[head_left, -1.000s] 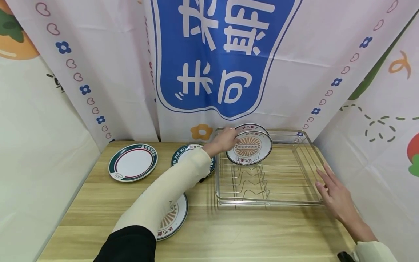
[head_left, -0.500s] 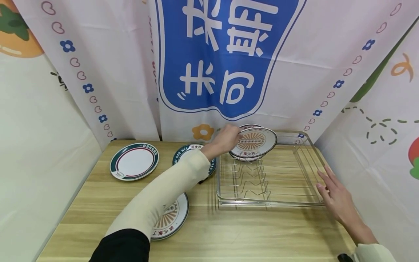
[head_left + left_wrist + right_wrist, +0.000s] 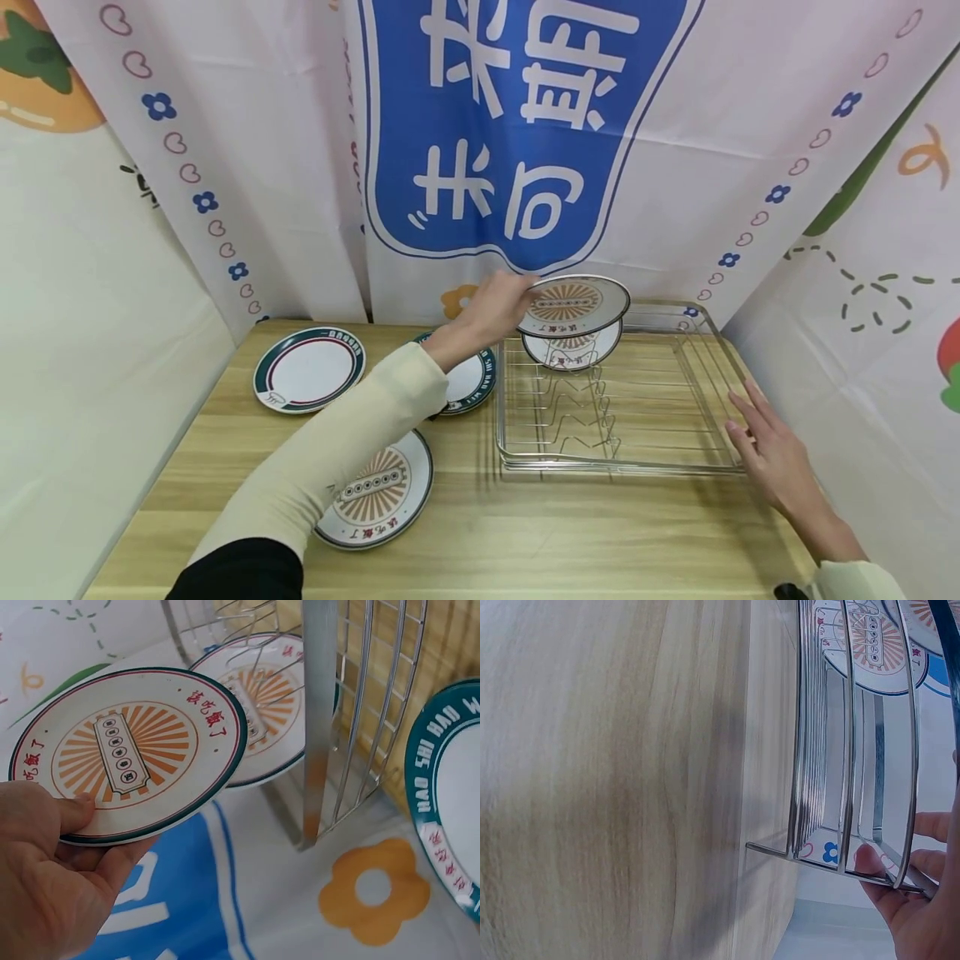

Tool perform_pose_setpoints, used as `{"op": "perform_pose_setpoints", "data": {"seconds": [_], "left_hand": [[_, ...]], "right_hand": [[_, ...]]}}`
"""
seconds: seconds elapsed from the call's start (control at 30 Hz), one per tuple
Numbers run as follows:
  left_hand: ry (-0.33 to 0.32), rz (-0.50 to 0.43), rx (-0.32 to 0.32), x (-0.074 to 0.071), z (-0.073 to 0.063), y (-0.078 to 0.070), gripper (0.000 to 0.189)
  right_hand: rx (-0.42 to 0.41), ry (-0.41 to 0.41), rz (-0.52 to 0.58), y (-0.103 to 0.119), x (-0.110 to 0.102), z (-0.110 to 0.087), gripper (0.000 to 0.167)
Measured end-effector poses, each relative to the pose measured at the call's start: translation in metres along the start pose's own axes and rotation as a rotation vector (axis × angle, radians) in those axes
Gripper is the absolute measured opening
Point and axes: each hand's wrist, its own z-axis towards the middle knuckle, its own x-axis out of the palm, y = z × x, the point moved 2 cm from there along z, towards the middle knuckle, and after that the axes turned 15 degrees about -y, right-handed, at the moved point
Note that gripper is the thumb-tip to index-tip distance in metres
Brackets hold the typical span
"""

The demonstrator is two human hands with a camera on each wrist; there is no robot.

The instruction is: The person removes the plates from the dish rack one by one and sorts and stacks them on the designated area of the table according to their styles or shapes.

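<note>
My left hand [image 3: 491, 310] pinches the edge of a round white plate [image 3: 135, 754] with an orange sunburst, red lettering and a dark rim. It holds this plate tilted above the back left of the wire dish rack [image 3: 645, 465]. Behind and below it, a matching plate [image 3: 576, 348] leans in the rack; the held plate hides its upper part. At the rack's front right corner, my right hand [image 3: 780, 458] rests against the rim with fairly straight fingers. The right wrist view shows its thumb and fingers by the corner wires.
A green-rimmed plate [image 3: 309, 371] lies at the back left of the wooden table [image 3: 525, 533]. Another green-rimmed plate [image 3: 471, 383] sits beside the rack, partly under my left arm. Nearer stands a stack of sunburst plates [image 3: 382, 496]. Printed cloth [image 3: 675, 167] hangs behind.
My left hand has lifted the front sunburst plate up from the rack and tilted it flatter, uncovering more of the plate behind. My right hand has stayed at the rack's corner.
</note>
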Motion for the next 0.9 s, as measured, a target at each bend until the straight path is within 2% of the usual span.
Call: {"op": "perform_pose_setpoints", "data": {"seconds": [0.27, 0.4, 0.63, 0.9], "left_hand": [[-0.12, -0.072, 0.0, -0.04, -0.011, 0.003, 0.022], [-0.141, -0.072, 0.003, -0.062, -0.022, 0.009, 0.02], [-0.131, 0.017, -0.051, -0.101, -0.058, 0.026, 0.019], [-0.095, 0.099, -0.112, -0.133, -0.097, 0.042, 0.014]], "right_hand": [[-0.003, 0.0, -0.009, -0.001, 0.0, 0.0, 0.043], [0.004, 0.004, 0.0, -0.001, 0.0, -0.001, 0.044], [0.01, 0.006, 0.007, -0.001, 0.002, -0.002, 0.044], [-0.006, -0.013, 0.002, -0.002, 0.001, -0.001, 0.043]]}}
